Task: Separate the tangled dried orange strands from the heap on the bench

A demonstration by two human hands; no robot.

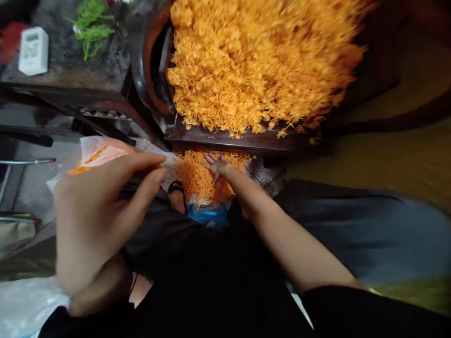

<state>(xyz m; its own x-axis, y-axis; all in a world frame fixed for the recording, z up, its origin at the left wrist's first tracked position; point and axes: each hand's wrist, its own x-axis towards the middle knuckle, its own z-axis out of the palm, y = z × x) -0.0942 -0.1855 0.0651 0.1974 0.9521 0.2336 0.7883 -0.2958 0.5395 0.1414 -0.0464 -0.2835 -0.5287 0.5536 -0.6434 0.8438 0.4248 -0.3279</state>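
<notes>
My left hand (101, 214) is raised close to the camera, its thumb and index fingertips nearly together. The other fingers are hidden behind it, and I cannot make out anything in the pinch. Just beyond it shows a translucent plastic bag (95, 147) with orange bits in it. Lower down, my right hand (216, 167) reaches with spread fingers over a pile of orange flower bits (195, 175) on the floor. A large heap of loose orange flowers (251, 61) covers the dark wooden seat (226, 138) above that pile.
To the left, a dark table (66, 79) carries a white digital timer (33, 51) and green sprigs (93, 26). Something blue (209, 214) lies between my feet. A metal frame (3, 188) stands at far left, above pale plastic (21, 305).
</notes>
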